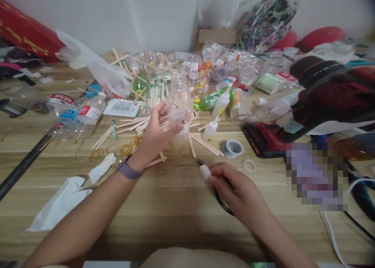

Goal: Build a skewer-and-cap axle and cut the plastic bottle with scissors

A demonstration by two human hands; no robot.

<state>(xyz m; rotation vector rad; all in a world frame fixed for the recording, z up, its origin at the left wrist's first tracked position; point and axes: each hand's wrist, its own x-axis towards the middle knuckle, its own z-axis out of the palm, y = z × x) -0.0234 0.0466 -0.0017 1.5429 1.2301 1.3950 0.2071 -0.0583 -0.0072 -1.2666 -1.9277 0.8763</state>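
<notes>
one clear bottle (pixel 178 89) held; labels (pixel 89 112) blurred

There are one held clear plastic bottle (pixel 179 98), one pair of black-handled scissors (pixel 201 162), two white nozzle-tipped plastic bottles (pixel 210 131) and, toward the wooden desk's (pixel 175 213) right edge, one red-and-black power tool (pixel 331 92).

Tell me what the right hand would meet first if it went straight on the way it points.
Past the scissors and white cap it holds, the right hand would probably first meet the near end of a loose wooden stick, though depth is unclear.
</notes>
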